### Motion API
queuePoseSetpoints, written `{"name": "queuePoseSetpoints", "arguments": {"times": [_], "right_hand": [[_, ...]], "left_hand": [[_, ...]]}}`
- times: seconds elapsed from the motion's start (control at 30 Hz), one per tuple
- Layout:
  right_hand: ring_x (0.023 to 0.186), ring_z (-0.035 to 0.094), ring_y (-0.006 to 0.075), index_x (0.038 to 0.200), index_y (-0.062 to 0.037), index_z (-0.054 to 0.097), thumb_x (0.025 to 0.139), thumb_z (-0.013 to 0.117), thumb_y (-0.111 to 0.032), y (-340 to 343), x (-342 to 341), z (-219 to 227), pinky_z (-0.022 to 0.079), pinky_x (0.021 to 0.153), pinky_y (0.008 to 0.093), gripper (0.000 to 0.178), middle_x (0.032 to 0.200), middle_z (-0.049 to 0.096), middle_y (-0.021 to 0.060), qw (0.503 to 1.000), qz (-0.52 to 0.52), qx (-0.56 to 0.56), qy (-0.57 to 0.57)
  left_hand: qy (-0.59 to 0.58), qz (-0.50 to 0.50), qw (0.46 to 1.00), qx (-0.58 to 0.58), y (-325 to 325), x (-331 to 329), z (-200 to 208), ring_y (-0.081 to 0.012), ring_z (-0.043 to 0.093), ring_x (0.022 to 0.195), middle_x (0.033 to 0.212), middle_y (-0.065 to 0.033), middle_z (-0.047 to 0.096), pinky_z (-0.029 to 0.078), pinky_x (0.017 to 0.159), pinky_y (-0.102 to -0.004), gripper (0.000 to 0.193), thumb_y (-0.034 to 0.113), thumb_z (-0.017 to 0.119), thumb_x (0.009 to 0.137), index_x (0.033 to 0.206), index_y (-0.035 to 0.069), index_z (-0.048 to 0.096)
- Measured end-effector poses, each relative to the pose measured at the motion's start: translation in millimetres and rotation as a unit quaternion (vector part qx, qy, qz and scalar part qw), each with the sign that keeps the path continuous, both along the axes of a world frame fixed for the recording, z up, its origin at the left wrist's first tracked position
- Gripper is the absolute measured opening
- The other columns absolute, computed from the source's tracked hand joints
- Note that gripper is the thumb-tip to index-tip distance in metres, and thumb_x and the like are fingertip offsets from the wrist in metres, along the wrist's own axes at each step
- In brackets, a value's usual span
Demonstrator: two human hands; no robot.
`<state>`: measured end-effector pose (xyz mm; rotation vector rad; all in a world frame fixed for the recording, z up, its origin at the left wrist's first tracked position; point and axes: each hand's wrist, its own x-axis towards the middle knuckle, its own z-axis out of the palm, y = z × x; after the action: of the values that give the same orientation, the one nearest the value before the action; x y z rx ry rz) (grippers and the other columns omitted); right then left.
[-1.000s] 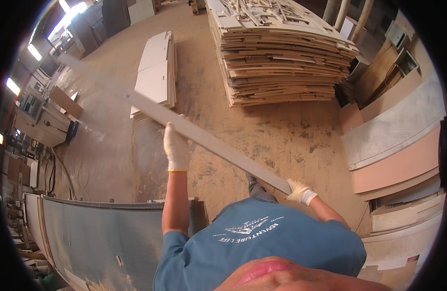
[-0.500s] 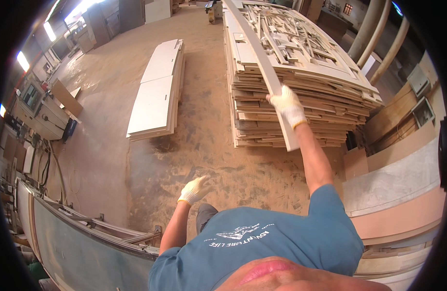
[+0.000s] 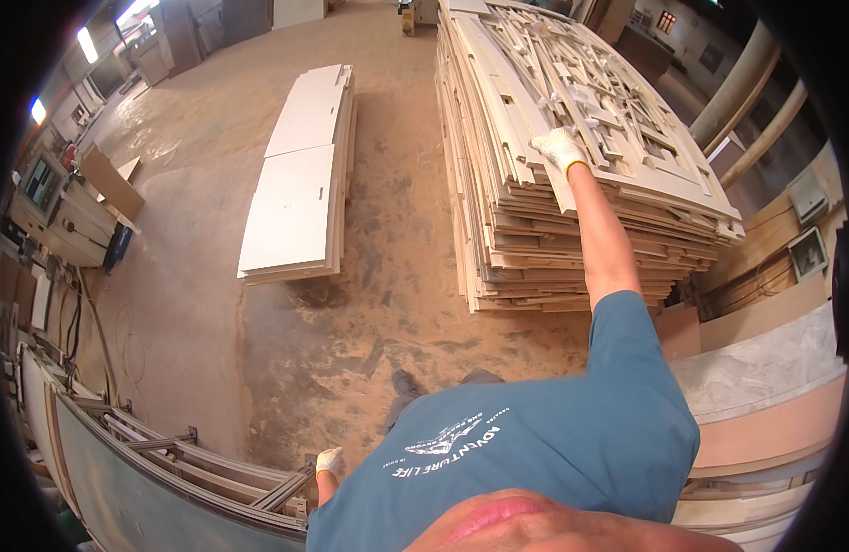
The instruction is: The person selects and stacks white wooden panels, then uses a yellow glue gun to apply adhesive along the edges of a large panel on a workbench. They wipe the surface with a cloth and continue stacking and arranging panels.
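My right hand (image 3: 559,148), in a white knitted glove, reaches out to the near end of a long pale wooden strip (image 3: 564,195). Its fingers are closed over the strip, which lies along the left part of the top of a tall stack of boards (image 3: 571,248). The strip's near end sticks out a little past the stack's front edge. Down by my left side is my left hand (image 3: 329,462), gloved too, close to a metal-framed machine table (image 3: 213,460). It shows small and partly hidden, so its fingers are hard to make out.
Many loose offcuts (image 3: 590,101) lie jumbled on the tall stack. A lower pile of white panels (image 3: 286,202) sits on the dusty floor (image 3: 378,331) to the left. Farther left stands a machine with a control panel (image 3: 56,207). Leaning boards (image 3: 774,414) line the right side.
The wooden strip has come down from a raised slant onto the stack, my right hand moving forward with it. My left hand has dropped back toward my side.
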<state>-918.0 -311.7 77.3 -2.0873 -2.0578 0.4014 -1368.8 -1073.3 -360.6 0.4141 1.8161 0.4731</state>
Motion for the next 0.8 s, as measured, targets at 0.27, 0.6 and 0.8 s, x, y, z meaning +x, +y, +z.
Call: {"name": "queuePoseSetpoints", "arguments": {"times": [0.27, 0.6, 0.8], "right_hand": [[0.129, 0.062, 0.0420, 0.148, -0.0044, 0.055, 0.084, 0.069, -0.062, 18.8, -0.1, 2.4, 0.047, 0.111, 0.0468, 0.088, 0.136, 0.066, 0.0249, 0.980, 0.011, 0.113, -0.164], [0.088, 0.070, 0.0157, 0.118, -0.0017, 0.073, 0.095, 0.061, 0.004, -295.8, -119.2, -83.1, 0.055, 0.078, 0.0297, 0.027, 0.096, 0.074, 0.0073, 0.646, 0.573, -0.265, 0.429], [0.100, 0.075, 0.0279, 0.113, -0.0025, 0.071, 0.089, 0.059, 0.000, -502.0, -121.6, -203.4, 0.058, 0.087, 0.0379, 0.027, 0.110, 0.076, 0.0153, 0.394, 0.842, -0.362, 0.072]], "left_hand": [[0.017, 0.398, 0.912, 0.096, 57.6, 65.7, 3.2, -0.0285, 0.073, 0.081, 0.105, -0.0148, 0.071, 0.060, 0.064, -0.0424, 0.041, 0.027, 0.063, 0.100, 0.132, 0.001, 0.063], [0.132, 0.156, 0.970, -0.134, -46.7, 346.1, 3.0, -0.0406, 0.069, 0.105, 0.112, -0.0178, 0.076, 0.052, 0.092, -0.0497, 0.043, 0.044, 0.061, 0.092, 0.108, 0.008, 0.079], [0.180, 0.526, 0.828, -0.079, -132.4, 479.4, 16.4, -0.0246, 0.063, 0.068, 0.083, -0.0108, 0.073, 0.050, 0.066, -0.0445, 0.029, 0.037, 0.066, 0.091, 0.098, 0.011, 0.078]]}}
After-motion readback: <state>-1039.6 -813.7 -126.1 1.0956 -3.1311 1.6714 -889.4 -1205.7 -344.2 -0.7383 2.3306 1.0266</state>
